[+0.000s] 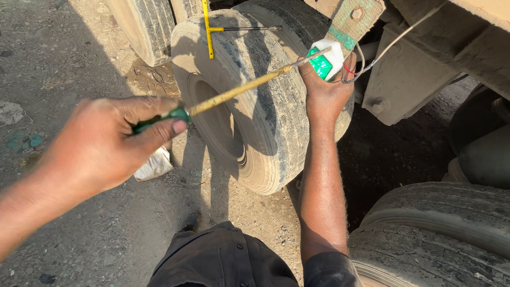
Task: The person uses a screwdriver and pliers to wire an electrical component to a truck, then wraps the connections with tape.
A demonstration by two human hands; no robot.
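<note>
The left hand [101,146] grips a long green-handled screwdriver [234,93] whose tip reaches the small white-and-green lamp housing [326,61] clutched in the right hand [326,87] beside the dusty tyre [255,106] — wires [393,42] hang attached — work looks midway.

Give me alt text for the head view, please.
The left hand holds a long screwdriver whose tip meets a small green-and-white lamp gripped by the right hand. Wires run from the lamp to the vehicle; a worn tyre stands behind, on dusty ground.
</note>
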